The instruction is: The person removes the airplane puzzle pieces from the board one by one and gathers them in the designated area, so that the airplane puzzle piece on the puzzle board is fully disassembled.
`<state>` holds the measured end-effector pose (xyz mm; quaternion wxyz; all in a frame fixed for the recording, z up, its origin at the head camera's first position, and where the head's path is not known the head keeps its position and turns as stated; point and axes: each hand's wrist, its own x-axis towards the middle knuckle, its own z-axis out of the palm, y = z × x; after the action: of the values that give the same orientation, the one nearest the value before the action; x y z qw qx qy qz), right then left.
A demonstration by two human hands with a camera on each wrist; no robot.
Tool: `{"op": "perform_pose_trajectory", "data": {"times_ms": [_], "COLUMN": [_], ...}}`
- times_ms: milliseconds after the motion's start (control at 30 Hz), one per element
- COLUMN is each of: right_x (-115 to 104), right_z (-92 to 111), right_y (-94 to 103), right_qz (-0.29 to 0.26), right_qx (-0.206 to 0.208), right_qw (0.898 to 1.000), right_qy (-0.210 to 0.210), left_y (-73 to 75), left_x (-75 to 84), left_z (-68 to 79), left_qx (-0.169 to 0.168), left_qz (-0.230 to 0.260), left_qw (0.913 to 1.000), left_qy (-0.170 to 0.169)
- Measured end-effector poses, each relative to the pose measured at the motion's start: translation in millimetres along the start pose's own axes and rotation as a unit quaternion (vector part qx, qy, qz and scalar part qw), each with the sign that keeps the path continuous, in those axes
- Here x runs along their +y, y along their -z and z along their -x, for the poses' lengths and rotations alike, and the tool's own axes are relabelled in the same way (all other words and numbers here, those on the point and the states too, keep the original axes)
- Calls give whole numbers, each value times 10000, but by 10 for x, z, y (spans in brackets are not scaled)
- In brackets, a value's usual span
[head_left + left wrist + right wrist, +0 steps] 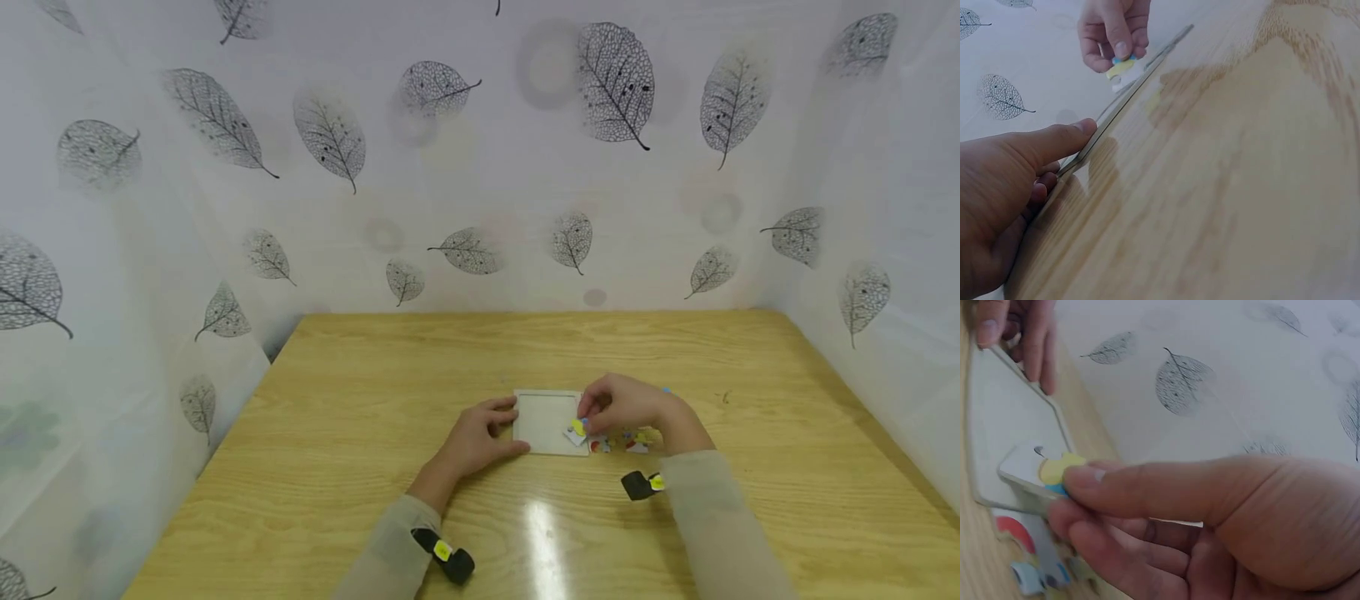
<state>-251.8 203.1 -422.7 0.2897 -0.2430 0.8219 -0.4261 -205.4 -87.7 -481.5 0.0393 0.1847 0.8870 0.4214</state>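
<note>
A white puzzle tray (543, 421) with a raised rim lies flat on the table. My left hand (483, 437) holds it at its left side, the thumb at the near corner and the curled fingers along the edge farther back. My right hand (618, 404) pinches a puzzle piece (1032, 469) between thumb and fingers, over the tray's right part. This piece is white with yellow and blue patches and is tilted in the right wrist view. Close to the tray's right edge lie more puzzle pieces (637, 442), some with red patches, partly hidden beneath my right hand.
The wooden table (360, 400) reaches back to a white curtain (480, 167) printed with leaves, which also hangs along both sides. A small blue bit (667, 390) shows behind my right wrist. Black wrist cameras (453, 562) are strapped at both sleeves.
</note>
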Motion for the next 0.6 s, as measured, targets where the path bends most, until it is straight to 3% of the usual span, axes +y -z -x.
{"op": "perform_pose_trajectory", "data": {"times_ms": [333, 600], "right_x": [220, 405], "right_z": [251, 480], "right_y": [242, 447], "right_qz": [-1033, -1100], "right_qx": [-362, -13], "right_qw": [9938, 9935], "right_qy": [-190, -280], "left_y": [3, 4], "left_x": [-5, 9], "left_z": [14, 13], "left_qx": [-27, -17], "left_qz": [92, 74], "left_qw": [10000, 10000], "left_qy": [10, 40]}}
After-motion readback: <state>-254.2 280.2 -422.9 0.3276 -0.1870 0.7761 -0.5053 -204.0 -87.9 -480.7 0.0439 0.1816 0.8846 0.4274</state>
